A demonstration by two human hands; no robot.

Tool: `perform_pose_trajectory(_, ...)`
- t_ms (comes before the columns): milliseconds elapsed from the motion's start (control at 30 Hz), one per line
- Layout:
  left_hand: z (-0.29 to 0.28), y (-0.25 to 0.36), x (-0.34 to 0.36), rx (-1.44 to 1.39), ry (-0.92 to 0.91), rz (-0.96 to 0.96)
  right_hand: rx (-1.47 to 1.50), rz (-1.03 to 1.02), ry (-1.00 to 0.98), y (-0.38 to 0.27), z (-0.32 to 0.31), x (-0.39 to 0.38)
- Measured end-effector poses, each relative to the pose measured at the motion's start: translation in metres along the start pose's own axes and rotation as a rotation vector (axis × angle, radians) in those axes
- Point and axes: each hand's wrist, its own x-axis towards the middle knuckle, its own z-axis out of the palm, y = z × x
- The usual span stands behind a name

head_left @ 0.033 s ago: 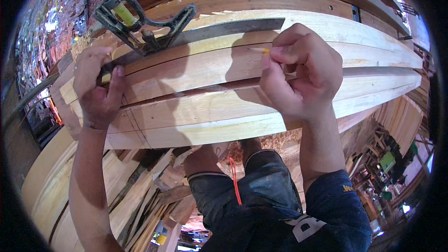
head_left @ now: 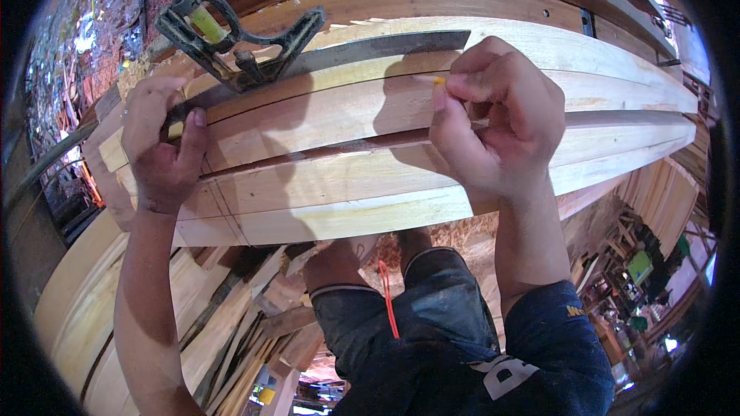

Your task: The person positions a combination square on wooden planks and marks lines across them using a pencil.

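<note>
my left hand (head_left: 160, 146) curls round the left end of the square (head_left: 354, 52), thumb and fingers either side of its blade, which lies along the boards (head_left: 347, 194); my right hand (head_left: 509, 112) pinches a pencil (head_left: 439, 82), tip leftward, over the boards near the blade's right end.

Beneath both hands, pale wooden boards (head_left: 370, 212) lie side by side, bearing a combination square (head_left: 297, 40) whose blade (head_left: 385, 45) stretches from the left hand (head_left: 162, 139) to near the right hand (head_left: 509, 112).
</note>
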Motion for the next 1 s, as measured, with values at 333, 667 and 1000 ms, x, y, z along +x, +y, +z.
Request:
perform_pose_trajectory(333, 0.0008, -0.0014, -0.0027, -0.011, 0.010, -0.005, -0.194, -0.030, -0.130, 0.0018, 0.0076, 0.0038)
perform_pose_trajectory(667, 0.0031, -0.0002, -0.0009, -0.027, 0.015, -0.013, -0.221, -0.029, -0.148, 0.0024, 0.0061, 0.0052)
perform_pose_trajectory(1000, 0.0024, -0.0045, -0.0029, -0.039, 0.018, 0.007, -0.211, -0.030, -0.144, 0.0016, 0.0088, 0.0048)
